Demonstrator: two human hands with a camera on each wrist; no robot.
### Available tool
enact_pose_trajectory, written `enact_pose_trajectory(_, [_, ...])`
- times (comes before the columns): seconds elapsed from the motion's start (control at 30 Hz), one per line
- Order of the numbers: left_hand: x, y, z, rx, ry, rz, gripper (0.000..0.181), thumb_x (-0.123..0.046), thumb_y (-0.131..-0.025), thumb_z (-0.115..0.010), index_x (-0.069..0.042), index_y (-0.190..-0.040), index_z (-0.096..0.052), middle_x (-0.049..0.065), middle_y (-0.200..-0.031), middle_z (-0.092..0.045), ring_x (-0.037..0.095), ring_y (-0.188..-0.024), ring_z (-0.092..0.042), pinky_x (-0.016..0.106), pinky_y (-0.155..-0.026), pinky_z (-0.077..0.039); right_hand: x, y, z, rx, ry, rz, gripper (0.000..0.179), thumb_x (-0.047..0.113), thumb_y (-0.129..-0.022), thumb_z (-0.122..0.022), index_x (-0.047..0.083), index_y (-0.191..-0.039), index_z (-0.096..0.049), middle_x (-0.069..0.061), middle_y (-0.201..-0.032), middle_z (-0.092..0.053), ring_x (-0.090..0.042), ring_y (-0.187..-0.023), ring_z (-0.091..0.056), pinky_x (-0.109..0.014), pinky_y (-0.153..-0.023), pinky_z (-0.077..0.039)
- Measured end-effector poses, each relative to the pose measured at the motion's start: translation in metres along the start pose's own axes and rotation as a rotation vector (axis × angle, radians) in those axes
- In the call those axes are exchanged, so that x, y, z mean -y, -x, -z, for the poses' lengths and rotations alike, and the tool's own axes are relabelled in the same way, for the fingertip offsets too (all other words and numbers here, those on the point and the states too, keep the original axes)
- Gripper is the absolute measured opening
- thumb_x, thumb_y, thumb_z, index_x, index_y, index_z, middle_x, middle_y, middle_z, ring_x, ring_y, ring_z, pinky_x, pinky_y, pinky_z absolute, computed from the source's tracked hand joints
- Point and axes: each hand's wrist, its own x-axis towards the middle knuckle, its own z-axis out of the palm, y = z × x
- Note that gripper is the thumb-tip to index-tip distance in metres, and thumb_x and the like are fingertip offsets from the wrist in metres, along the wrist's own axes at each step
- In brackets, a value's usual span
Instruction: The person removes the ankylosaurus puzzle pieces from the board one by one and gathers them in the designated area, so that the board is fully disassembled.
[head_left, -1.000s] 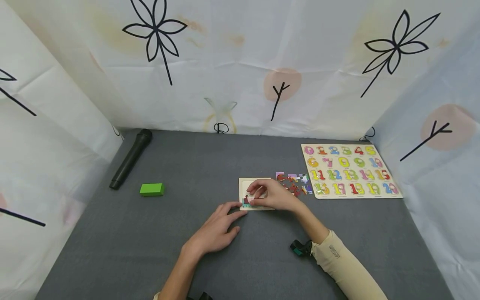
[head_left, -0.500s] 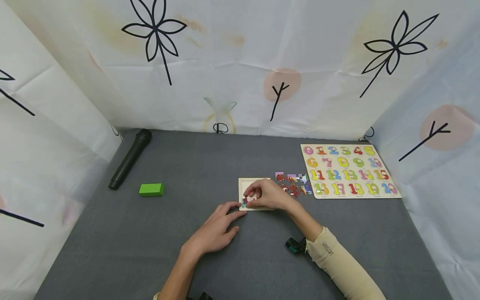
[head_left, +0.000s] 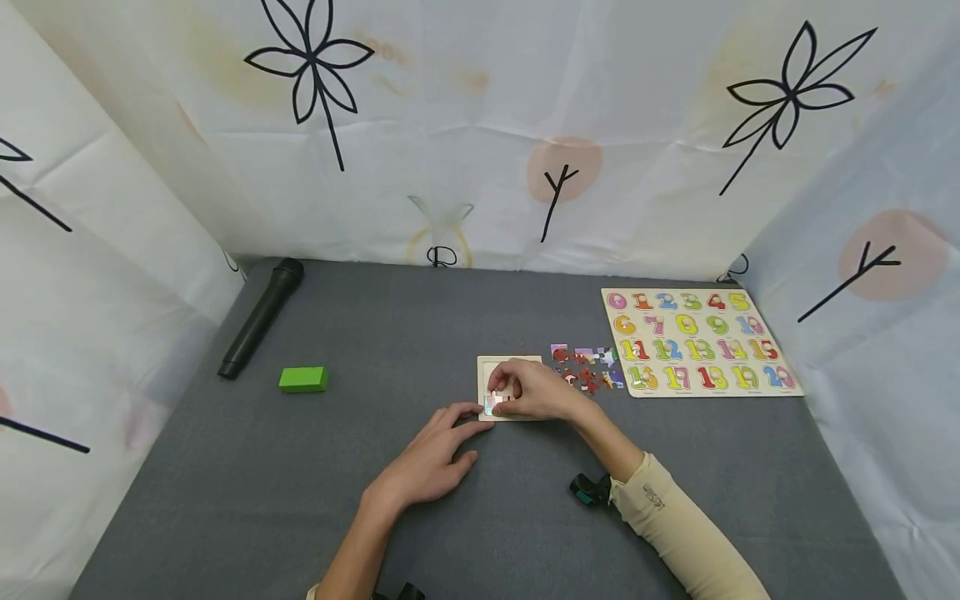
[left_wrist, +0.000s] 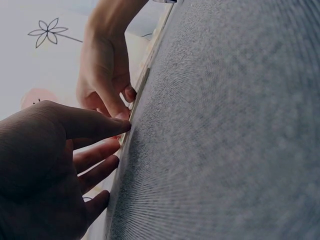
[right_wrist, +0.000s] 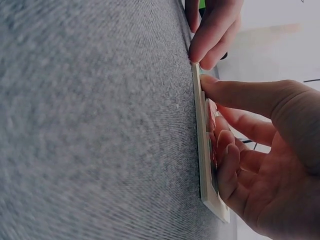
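Note:
In the head view a small pale wooden puzzle tray [head_left: 509, 359] lies flat on the grey table. My left hand [head_left: 429, 460] rests beside it, its extended fingers touching the near left corner. Over the tray my right hand [head_left: 542, 392] bends down, thumb and fingers around a small jigsaw piece [head_left: 494, 402] at the tray's lower left. The right wrist view shows the thumb low at the tray's wooden edge [right_wrist: 199, 125], the other fingers curled close above reddish pieces [right_wrist: 212, 112]. Much of the tray's inside is hidden by the right hand.
Several loose jigsaw pieces [head_left: 588, 379] lie right of the tray. Beyond them is a number board [head_left: 703, 342] with colourful numerals. A green block [head_left: 303, 379] and a black microphone [head_left: 262, 318] lie on the left. White patterned cloth [head_left: 480, 167] walls the table.
My right hand has shifted slightly left and down over the tray's lower left part, where the piece now appears lighter. The left hand has stayed put.

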Motion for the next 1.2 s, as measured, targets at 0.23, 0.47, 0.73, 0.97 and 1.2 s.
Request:
enact_pose_trajectory(0.23, [0.000,-0.001,0.000,0.008,0.001,0.010,0.043,-0.008,-0.105,-0.065,-0.012,-0.147,-0.068,0.011,-0.163,-0.051,0.037,-0.152,-0.047,0.063,-0.123,-0.041,-0.001,0.002,0.000,0.024,-0.039,0.005,0.026,0.011,-0.092,-0.086,0.007,-0.114,-0.073,-0.006,-0.095,-0.073,-0.001,-0.076,-0.060,-0.021,-0.071,-0.052])
enact_pose_trajectory(0.47, [-0.001,-0.001,0.000,-0.031,-0.038,-0.028,0.040,-0.011,-0.105,-0.067,-0.015,-0.144,-0.071,0.008,-0.152,-0.060,0.033,-0.143,-0.055,0.060,-0.119,-0.045,-0.002,0.003,0.000,0.006,-0.009,0.021,0.016,0.015,-0.096,-0.082,0.013,-0.111,-0.078,-0.001,-0.092,-0.075,0.000,-0.077,-0.061,-0.021,-0.074,-0.052])
enact_pose_trajectory(0.73, [-0.007,-0.007,-0.006,-0.054,-0.199,-0.121,0.038,-0.015,-0.104,-0.069,-0.013,-0.141,-0.073,0.002,-0.141,-0.065,0.024,-0.124,-0.060,0.049,-0.109,-0.051,-0.002,0.004,0.001,-0.048,0.009,0.028,0.010,0.014,-0.097,-0.080,0.014,-0.107,-0.079,0.000,-0.088,-0.075,-0.001,-0.074,-0.062,-0.021,-0.070,-0.050])
enact_pose_trajectory(0.97, [-0.013,-0.010,-0.009,-0.012,-0.321,-0.193,0.052,-0.019,-0.102,-0.071,-0.010,-0.153,-0.063,0.003,-0.156,-0.060,0.025,-0.129,-0.058,0.049,-0.116,-0.048,-0.004,0.001,0.002,-0.039,0.024,0.036,0.011,0.010,-0.097,-0.075,0.015,-0.106,-0.080,0.001,-0.089,-0.078,0.000,-0.074,-0.063,-0.022,-0.071,-0.052])
enact_pose_trajectory(1.2, [-0.019,-0.010,-0.012,0.035,-0.359,-0.183,0.058,-0.022,-0.104,-0.070,-0.011,-0.159,-0.056,0.004,-0.162,-0.055,0.026,-0.132,-0.056,0.053,-0.124,-0.043,-0.006,-0.002,0.009,0.025,-0.038,0.017,0.009,0.015,-0.099,-0.077,0.013,-0.107,-0.081,-0.001,-0.092,-0.079,-0.002,-0.079,-0.068,-0.022,-0.076,-0.055])
